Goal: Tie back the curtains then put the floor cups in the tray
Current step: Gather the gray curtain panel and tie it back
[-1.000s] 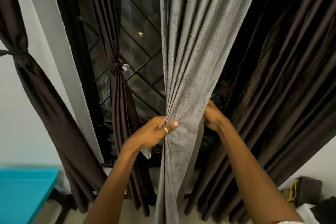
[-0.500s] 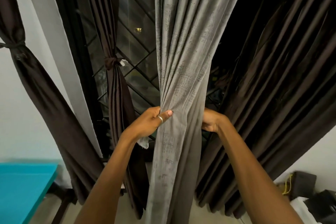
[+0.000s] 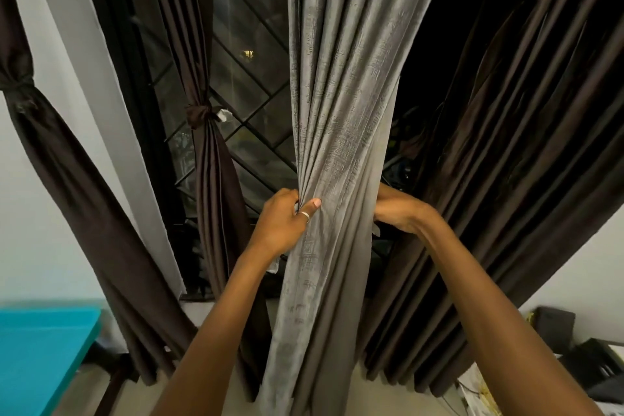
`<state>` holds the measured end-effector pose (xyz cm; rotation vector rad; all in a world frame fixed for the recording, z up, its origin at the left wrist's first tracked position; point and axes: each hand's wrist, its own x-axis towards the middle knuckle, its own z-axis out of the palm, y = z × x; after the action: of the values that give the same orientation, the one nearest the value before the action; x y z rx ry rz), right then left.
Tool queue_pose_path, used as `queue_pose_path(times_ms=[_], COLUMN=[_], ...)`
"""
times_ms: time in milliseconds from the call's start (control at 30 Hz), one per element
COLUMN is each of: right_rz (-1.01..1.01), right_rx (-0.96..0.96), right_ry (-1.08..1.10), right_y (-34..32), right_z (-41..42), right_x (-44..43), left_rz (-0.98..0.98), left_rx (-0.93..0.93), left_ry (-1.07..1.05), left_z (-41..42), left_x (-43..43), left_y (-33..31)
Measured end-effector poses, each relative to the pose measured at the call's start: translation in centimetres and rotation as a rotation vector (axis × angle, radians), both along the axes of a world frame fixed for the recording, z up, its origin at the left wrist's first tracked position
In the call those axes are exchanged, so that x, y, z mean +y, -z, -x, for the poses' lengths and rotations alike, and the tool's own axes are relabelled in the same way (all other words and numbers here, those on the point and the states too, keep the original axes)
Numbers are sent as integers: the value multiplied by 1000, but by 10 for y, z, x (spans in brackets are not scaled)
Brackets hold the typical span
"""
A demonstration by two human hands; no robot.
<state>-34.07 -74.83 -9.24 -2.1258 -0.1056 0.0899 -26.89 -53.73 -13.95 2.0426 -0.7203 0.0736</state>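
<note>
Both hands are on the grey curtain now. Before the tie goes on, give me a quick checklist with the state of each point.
1. Left hand grips the grey curtain: ok, thumb pressed on the folds.
2. Right hand holds the far edge: ok, though its fingers are hidden behind the cloth.
3. Folds gathered into one bundle: ok at hand height.
4. Tie-back within reach: cannot tell, none visible.
5. Middle brown curtain knotted: ok.
6. Right brown curtain tied: not ok, hangs loose.

the grey curtain (image 3: pixel 341 111) hides the right hand's (image 3: pixel 396 213) fingers and runs past the top edge.
</note>
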Motion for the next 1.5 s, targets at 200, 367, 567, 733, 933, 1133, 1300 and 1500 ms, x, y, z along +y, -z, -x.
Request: queue_pose_path(times_ms=[200, 367, 567, 733, 933, 1133, 1300, 1500], right_rz=[-7, 156, 430, 724, 473, -228, -262, -377], right_rx=[56, 9, -99, -182, -374, -401, -435, -499], right_ry=[3, 83, 260, 586, 890, 907, 896, 827], right_y=[-5, -5, -1, 8, 33, 57, 64, 63], right_z=[8, 7, 22, 49, 68, 57, 53, 51], right_x=[-4, -15, -23, 12, 80, 129, 142, 146], left_rz=[47, 22, -29, -52, -64, -49, 155, 158], left_rx=[59, 34, -45, -91, -147, -58, 150, 219], left_ry=[57, 16, -100, -209, -376, -437, -266, -50], left_z=[7, 5, 5, 11, 20, 22, 21, 25], left_x=[-1, 0, -4, -15, -19, -15, -10, 2], left_y=[-2, 1, 5, 10, 9, 1, -1, -2])
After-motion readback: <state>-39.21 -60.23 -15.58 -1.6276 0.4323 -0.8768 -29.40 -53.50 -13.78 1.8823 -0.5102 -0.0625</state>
